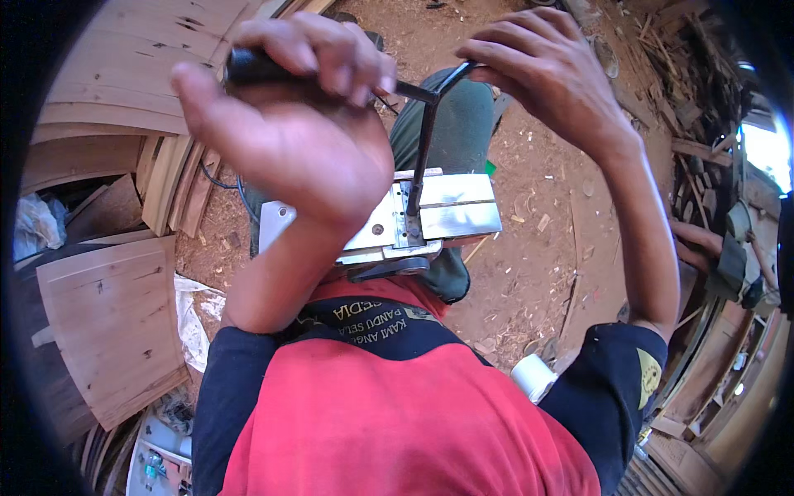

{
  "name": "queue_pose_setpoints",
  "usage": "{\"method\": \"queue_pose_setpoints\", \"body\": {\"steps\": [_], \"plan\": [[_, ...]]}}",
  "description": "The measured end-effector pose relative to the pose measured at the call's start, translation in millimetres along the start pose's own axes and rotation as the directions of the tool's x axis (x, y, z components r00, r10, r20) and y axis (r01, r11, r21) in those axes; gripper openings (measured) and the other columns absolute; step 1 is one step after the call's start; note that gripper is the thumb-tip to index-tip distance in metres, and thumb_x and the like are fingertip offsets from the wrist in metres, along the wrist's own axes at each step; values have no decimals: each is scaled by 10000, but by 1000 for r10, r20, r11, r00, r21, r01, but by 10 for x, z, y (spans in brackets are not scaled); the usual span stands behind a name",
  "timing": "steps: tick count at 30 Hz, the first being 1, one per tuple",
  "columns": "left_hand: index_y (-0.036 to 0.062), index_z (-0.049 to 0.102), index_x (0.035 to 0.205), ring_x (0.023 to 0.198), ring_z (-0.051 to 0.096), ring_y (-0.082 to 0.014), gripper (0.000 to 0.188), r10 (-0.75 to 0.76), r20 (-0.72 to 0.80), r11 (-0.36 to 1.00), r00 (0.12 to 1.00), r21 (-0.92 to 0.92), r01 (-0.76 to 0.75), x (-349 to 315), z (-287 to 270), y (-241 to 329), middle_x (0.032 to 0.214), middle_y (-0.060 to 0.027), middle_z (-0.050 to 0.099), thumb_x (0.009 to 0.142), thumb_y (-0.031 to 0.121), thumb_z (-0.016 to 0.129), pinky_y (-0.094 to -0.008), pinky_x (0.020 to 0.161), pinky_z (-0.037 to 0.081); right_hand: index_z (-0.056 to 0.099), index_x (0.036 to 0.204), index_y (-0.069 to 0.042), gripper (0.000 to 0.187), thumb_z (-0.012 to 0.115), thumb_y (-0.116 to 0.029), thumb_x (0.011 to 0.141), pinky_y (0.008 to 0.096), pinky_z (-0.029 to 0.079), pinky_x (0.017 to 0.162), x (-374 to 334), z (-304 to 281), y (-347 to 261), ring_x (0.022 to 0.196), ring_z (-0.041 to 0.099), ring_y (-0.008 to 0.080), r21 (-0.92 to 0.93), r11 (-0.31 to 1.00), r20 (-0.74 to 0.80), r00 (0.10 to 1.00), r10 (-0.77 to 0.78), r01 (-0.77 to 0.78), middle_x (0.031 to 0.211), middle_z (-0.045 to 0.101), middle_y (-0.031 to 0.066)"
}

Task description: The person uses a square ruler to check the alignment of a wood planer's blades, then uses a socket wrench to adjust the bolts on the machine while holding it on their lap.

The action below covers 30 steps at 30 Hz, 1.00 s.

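Across my lap lies an electric hand planer (460,218) with its shiny metal sole facing up. A dark three-armed wrench (426,136) stands in the slot between the two sole plates, its lower end against the cutter block (411,221). My left hand (289,140), blurred and close to the camera, is closed around a thick black end on the wrench's left side. At the tip of the other upper arm, the fingers of my right hand (538,70) are curled over and gripping it. My left forearm hides part of the planer's left end.
Wooden boards (107,322) lean and lie on the left, near a white plastic sheet (194,318). Wood chips litter the dirt floor (529,248). Scrap wood (662,74) is piled at the right. A white cylindrical object (533,378) sits beside my right side.
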<state>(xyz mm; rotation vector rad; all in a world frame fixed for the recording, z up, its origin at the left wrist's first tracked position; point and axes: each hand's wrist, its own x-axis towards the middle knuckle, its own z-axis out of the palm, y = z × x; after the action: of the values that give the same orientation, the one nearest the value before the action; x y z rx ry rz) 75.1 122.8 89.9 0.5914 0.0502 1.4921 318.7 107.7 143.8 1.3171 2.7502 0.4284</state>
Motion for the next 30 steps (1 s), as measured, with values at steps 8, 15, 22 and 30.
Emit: {"method": "queue_pose_setpoints", "body": {"steps": [8, 15, 22, 30], "plan": [[7, 726, 1128, 752, 633, -207, 486, 119, 587, 570, 801, 620, -539, -60, 458, -170, 857, -105, 670, 1098, 450, 529, -322, 736, 493, 666, 1381, -213, 475, 578, -389, 948, 423, 364, 1233, 618, 576, -357, 1482, 475, 257, 359, 918, -321, 946, -46, 166, 1619, 498, -4], [85, 751, 978, 734, 690, -267, 252, 97, 572, 455, 815, 702, -547, 43, 822, -268, 851, -67, 677, 869, 297, 833, -400, 637, 536, 679, 1303, -242, 409, 630, -435, 947, 452, 384, 1196, 527, 232, -353, 1421, 524, 224, 201, 976, -291, 956, -21, 82, 1507, 577, 18], [156, 642, 1043, 584, 331, -115, 542, -10, 156, 1000, 988, -19, 14, 418, 494, 198, 724, 36, 431, 1082, 625, 372, -303, 552, 274, 732, 1285, -192, 466, 801, -333, 846, 464, 482, 1105, 156, -197, 47, 1236, 680, 267, -61, 998, -275, 961, -30, 13, 1223, 747, 39], [165, 472, 879, 479, 239, -73, 462, -283, -183, 920, 941, -330, 213, 507, 182, 144, 640, 54, 294, 1173, 470, 286, -241, 392, 225, 800, 1066, -127, 338, 866, -329, 803, 339, 398, 506, -163, -1271, -579, 597, 557, 183, -51, 994, -135, 987, 89, -97, 713, 601, 25]]}}
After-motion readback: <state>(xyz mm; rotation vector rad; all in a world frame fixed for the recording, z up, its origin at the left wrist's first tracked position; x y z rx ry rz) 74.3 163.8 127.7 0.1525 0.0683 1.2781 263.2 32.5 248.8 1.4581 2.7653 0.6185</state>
